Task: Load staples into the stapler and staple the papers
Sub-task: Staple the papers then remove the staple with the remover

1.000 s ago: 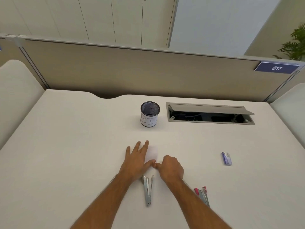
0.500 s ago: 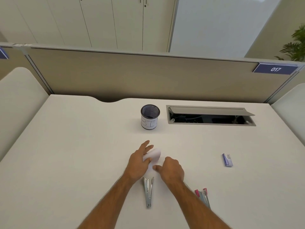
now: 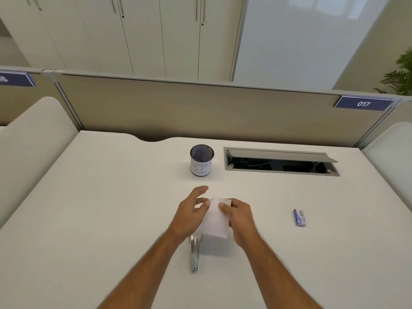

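A small stack of white papers (image 3: 215, 221) is lifted off the white desk (image 3: 100, 208), held between both hands. My left hand (image 3: 189, 214) pinches its left edge with the thumb on top and the other fingers spread. My right hand (image 3: 239, 216) grips its right edge, thumb on the front. Just below the papers a silver stapler (image 3: 195, 253) lies on the desk, opened out lengthwise. A small blue staple box (image 3: 299, 217) lies to the right, apart from both hands.
A black mesh pen cup (image 3: 202, 160) with a white label stands behind the hands. To its right is an open cable tray (image 3: 281, 162) set into the desk. A beige partition (image 3: 200, 110) closes off the back edge.
The papers lay flat under my left hand a second ago; both hands have lifted them off the desk and now hold them up by the edges. The camera has tilted upward.
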Demonstrator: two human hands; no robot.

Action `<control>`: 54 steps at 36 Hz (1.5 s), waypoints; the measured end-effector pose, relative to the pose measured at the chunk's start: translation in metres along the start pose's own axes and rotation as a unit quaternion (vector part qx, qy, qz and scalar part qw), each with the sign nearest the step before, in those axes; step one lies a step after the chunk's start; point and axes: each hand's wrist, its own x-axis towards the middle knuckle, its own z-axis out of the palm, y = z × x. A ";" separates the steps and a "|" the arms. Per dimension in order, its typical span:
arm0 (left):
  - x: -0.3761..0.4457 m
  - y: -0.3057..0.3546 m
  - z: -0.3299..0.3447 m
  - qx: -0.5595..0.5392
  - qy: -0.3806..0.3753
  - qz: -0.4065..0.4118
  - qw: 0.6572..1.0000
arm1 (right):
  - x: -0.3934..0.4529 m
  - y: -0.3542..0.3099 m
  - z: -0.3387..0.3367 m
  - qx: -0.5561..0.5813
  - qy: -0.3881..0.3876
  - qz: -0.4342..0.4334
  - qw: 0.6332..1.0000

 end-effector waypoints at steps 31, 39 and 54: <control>-0.057 0.028 0.035 -0.048 0.025 -0.011 0.998 | -0.055 -0.024 -0.059 -0.081 -0.118 -0.085 0.986; -0.062 0.028 0.032 -0.032 0.100 -0.016 0.994 | -0.060 -0.019 -0.058 -0.029 -0.096 -0.065 0.993; -0.068 0.026 0.027 -0.019 0.132 0.016 0.991 | -0.068 -0.012 -0.049 -0.013 -0.115 -0.114 0.987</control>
